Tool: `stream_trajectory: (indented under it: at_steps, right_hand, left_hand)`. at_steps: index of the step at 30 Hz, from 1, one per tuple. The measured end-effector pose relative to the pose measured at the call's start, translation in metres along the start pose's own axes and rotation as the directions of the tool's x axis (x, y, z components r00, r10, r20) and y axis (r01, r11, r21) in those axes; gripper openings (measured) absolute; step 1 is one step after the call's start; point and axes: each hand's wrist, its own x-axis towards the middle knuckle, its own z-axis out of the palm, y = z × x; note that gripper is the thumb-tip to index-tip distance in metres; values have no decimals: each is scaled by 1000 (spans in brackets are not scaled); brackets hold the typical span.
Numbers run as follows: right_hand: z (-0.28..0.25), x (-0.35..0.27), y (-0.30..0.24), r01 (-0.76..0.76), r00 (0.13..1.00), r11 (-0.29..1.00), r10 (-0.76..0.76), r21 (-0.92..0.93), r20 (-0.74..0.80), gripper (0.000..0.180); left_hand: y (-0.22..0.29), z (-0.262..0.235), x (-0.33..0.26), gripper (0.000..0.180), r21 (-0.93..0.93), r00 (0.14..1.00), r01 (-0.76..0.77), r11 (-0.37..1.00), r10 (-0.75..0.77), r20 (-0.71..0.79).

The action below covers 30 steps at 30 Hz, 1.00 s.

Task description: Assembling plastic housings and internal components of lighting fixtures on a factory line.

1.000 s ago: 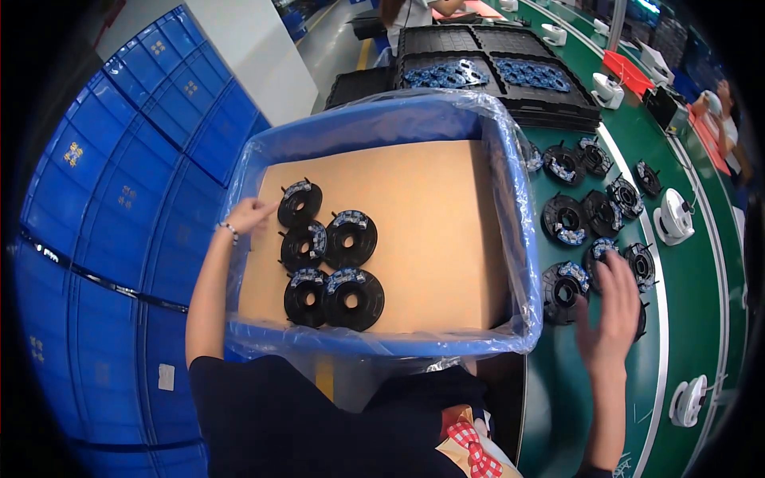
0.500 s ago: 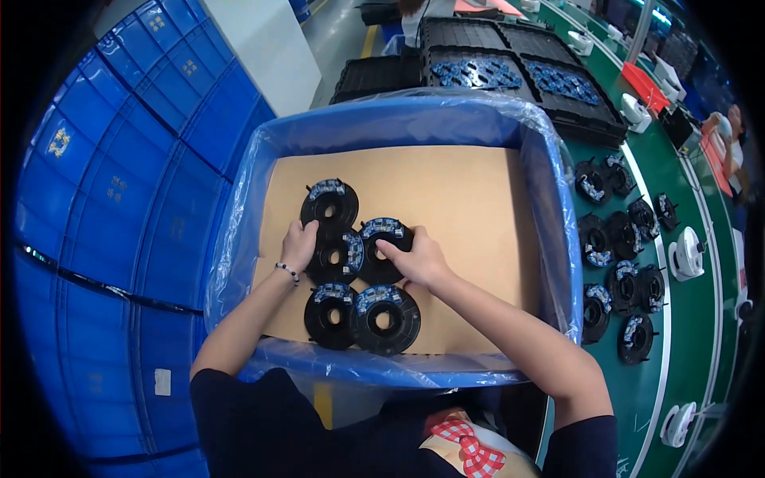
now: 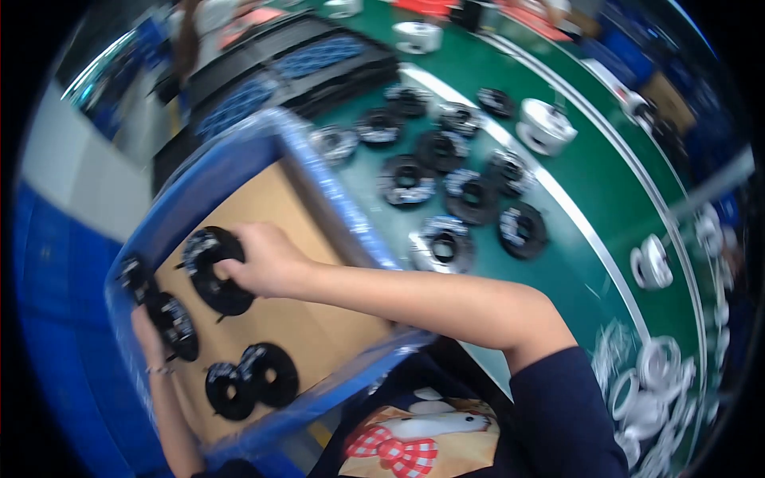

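Note:
A box lined with blue plastic [image 3: 239, 171] has a brown cardboard floor and holds several black ring-shaped discs. My right hand [image 3: 267, 259] reaches into it, fingers closed on the rim of one black disc [image 3: 209, 271] lying near the middle. At the box's left wall, my left hand [image 3: 147, 331] lies against another black disc [image 3: 177, 325]; blur hides its grip. Two more black discs [image 3: 251, 381] sit side by side on the cardboard nearer my body. A further black disc [image 3: 131, 275] sits by the left wall.
To the right of the box, a green conveyor [image 3: 598, 183] carries several loose black discs [image 3: 470, 199]. White round parts [image 3: 649, 263] lie along its right side and lower right. Black trays [image 3: 295, 60] stand beyond the box, and blue crates [image 3: 48, 319] fill the left.
My right hand left the conveyor's discs, came into the box with a black disc and now holds it on the cardboard. The view has swung and tilted toward the conveyor.

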Motion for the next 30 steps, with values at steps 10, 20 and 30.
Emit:
stream_trajectory:
  at_steps: [10,20,30]
  right_hand:
    - [-228,-243,-10,-67,574,995,-17,-68,-818,36]
    - [-321,-342,124,-318,201,865,462,389,-864,39]
    - [-334,-322,159,-706,91,705,-3,-67,-996,61]
  left_hand:
    - [302,249,-69,41,-326,655,-242,914,402,640]
    - [321,429,-270,26,-460,-266,-737,494,413,871]
    - [314,456,-296,23,-610,-443,-759,228,506,740]
